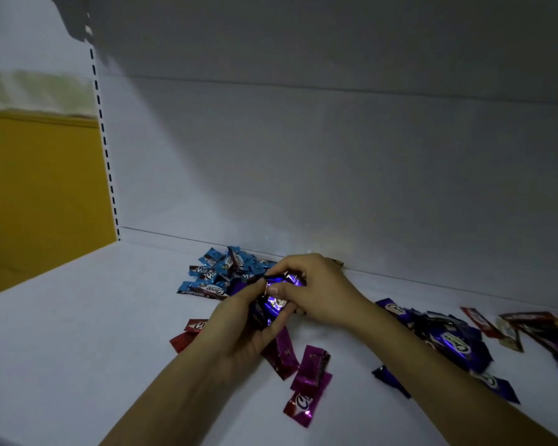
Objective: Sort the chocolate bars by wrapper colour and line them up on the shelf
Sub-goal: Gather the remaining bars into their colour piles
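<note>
Both hands meet over the white shelf (pixel 78 333), holding a bundle of purple-wrapped chocolate bars (pixel 273 305). My left hand (pixel 239 329) grips the bundle from below and my right hand (pixel 313 288) pinches its top end. Behind the hands, against the back wall, lies a pile of light-blue bars (pixel 219 273). Red bars (pixel 189 333) lie by my left wrist. Magenta bars (pixel 306 378) lie in front, between my forearms. A loose heap of purple bars (pixel 448 339) spreads to the right.
More red bars (pixel 509 323) lie mixed at the far right edge. The shelf's back panel (pixel 335 175) rises right behind the piles. A slotted upright (pixel 105 140) marks the left end, with a yellow wall (pixel 39 188) beyond it.
</note>
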### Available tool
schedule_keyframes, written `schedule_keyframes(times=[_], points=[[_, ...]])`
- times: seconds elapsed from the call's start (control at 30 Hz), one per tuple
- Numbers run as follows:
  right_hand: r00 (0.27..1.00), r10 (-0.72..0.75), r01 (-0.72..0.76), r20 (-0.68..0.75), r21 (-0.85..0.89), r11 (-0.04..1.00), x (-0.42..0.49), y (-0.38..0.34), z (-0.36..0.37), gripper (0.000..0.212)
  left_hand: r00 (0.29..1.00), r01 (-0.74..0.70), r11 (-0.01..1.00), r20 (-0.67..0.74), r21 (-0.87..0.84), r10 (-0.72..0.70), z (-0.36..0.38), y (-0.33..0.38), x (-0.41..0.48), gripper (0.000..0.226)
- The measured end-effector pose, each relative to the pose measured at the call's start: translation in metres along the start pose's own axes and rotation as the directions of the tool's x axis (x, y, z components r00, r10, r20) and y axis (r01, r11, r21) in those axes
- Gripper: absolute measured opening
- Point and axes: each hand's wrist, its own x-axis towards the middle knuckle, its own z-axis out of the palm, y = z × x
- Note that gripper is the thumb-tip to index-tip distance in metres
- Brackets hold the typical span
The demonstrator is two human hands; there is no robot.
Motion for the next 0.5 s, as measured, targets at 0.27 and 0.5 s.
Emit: schedule_keyframes(times=[0.27, 0.5], points=[[0.948, -0.047, 0.012, -0.315, -0.110, 0.994, -0.026, 0.003, -0.029, 0.010, 0.983, -0.132, 0.930, -0.077, 0.342, 0.168, -0.001, 0.001, -0.005, 0.017], [0.932, -0.027, -0.177, -0.362, -0.520, 0.836, -0.114, 0.067, -0.108, 0.009, 0.851, -0.475, 0.519, 0.221, 0.711, 0.476, 0.010, -0.007, -0.017, 0.009]])
